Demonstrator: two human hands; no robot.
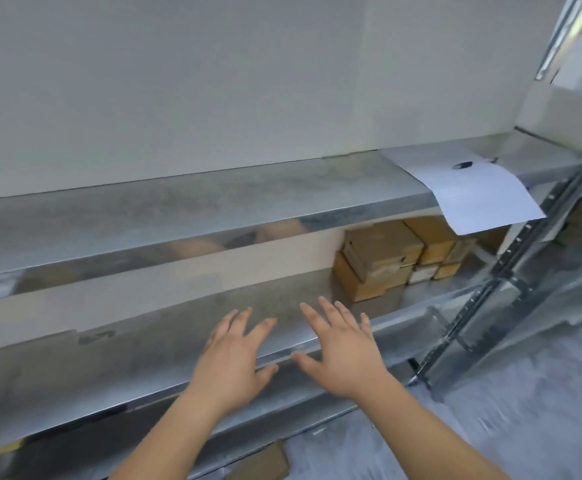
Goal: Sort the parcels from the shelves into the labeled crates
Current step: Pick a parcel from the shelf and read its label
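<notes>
Several brown cardboard parcels (383,258) are stacked at the right end of the middle metal shelf (178,320), against the wall. My left hand (234,362) hovers over the front edge of that shelf, fingers spread and empty. My right hand (341,351) is beside it, also spread and empty, a short way in front and left of the parcels. No crates are in view.
A white sheet of paper (473,192) hangs over the edge of the upper shelf (213,199), held by a small dark object (462,165). A perforated metal upright (511,258) stands at the right. A cardboard box (265,462) lies under the lowest shelf.
</notes>
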